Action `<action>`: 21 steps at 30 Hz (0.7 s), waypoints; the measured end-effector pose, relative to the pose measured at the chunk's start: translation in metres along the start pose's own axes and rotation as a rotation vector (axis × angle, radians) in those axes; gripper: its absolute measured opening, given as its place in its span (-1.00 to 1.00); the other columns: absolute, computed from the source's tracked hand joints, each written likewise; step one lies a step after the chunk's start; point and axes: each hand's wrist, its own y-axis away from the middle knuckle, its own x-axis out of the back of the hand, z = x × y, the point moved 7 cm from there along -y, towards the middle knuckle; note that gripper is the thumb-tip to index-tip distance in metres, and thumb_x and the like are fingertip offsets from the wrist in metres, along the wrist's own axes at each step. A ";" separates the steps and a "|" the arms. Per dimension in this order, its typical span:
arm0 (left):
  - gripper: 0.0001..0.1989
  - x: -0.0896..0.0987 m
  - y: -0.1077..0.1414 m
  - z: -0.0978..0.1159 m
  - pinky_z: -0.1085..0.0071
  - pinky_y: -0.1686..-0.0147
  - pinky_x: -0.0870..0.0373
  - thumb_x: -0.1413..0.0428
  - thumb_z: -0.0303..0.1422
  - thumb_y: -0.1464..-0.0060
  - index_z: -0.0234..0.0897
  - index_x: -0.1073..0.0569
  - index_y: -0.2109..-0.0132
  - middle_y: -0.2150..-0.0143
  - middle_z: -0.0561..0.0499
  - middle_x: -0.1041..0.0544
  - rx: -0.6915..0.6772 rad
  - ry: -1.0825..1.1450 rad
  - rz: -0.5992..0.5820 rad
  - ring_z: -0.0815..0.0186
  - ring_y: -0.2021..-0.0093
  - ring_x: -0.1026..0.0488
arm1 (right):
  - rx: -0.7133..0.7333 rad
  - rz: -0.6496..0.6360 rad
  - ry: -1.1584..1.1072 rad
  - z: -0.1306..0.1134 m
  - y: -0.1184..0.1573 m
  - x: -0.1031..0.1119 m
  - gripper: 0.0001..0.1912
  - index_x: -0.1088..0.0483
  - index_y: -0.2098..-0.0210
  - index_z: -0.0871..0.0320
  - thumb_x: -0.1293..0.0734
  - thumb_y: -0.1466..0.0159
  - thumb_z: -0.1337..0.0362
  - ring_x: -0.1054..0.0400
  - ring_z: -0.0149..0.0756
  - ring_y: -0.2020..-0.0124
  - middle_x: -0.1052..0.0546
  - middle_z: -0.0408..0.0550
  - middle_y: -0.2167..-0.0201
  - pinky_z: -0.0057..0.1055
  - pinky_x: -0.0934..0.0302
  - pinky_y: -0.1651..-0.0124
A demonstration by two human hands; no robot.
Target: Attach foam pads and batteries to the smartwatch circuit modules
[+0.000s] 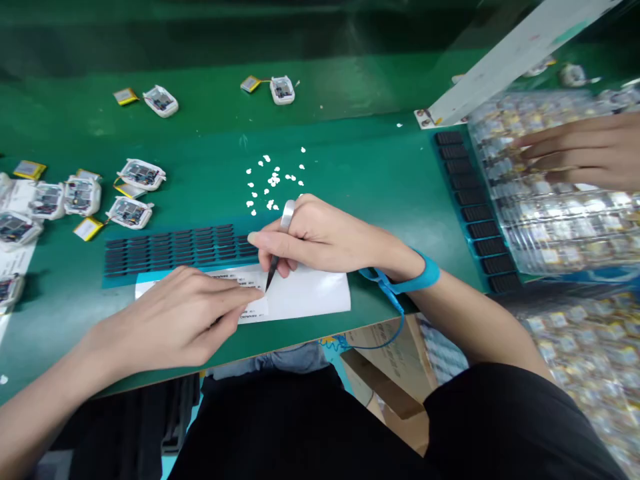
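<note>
Here's the surface [210, 180], and front and centre sits a sheet of paper [310, 297], the left hand [175, 317] lying on it. The right hand [320, 237] is just behind, tweezers [273, 270] with their tip at the paper. Right behind the paper, a strip of small pads [175, 250]; behind that, scattered flecks [273, 183]. Over to the left, cased circuit boards [80, 197] among pouch batteries [87, 228]. On the right, a second pad strip [473, 210] runs beside stacked plastic trays [555, 227], a co-worker's hand [580, 153] on them. Below the front edge, a cardboard box [385, 373].
</note>
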 end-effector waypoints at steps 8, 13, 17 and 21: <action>-0.68 -0.005 -0.006 0.002 0.37 0.45 -0.42 0.04 -0.46 -0.27 -0.22 -0.61 0.09 0.21 -0.03 -0.68 0.000 -0.024 -0.054 0.20 0.38 -0.62 | -0.025 -0.172 -0.166 0.013 0.000 -0.012 -0.47 -0.54 0.50 0.21 -0.19 -0.48 0.12 -0.51 -0.50 0.37 -0.61 -0.09 0.49 -0.58 -0.30 0.27; -0.68 -0.006 -0.005 -0.001 0.39 0.45 -0.42 0.02 -0.46 -0.25 -0.18 -0.62 0.03 0.19 -0.04 -0.68 0.018 -0.006 -0.032 0.21 0.38 -0.62 | -0.046 -0.114 -0.155 0.014 -0.001 -0.006 -0.52 -0.56 0.50 0.20 -0.23 -0.47 0.17 -0.51 -0.48 0.36 -0.59 -0.11 0.55 -0.57 -0.32 0.28; -0.68 -0.007 -0.005 -0.003 0.38 0.41 -0.44 0.01 -0.47 -0.24 -0.19 -0.62 0.05 0.12 -0.03 -0.69 0.022 0.029 -0.029 0.19 0.31 -0.65 | -0.059 -0.193 -0.194 0.014 0.000 -0.011 -0.60 -0.55 0.48 0.25 -0.30 -0.43 0.21 -0.48 -0.55 0.43 -0.63 -0.07 0.42 -0.64 -0.31 0.35; -0.69 -0.007 -0.006 -0.004 0.40 0.41 -0.39 0.01 -0.47 -0.24 -0.19 -0.62 0.10 0.12 -0.01 -0.68 0.033 0.045 -0.035 0.23 0.31 -0.63 | -0.102 -0.219 -0.321 0.017 0.001 -0.012 -0.65 -0.54 0.45 0.30 -0.34 -0.39 0.21 -0.51 -0.54 0.42 -0.63 -0.02 0.35 -0.66 -0.38 0.36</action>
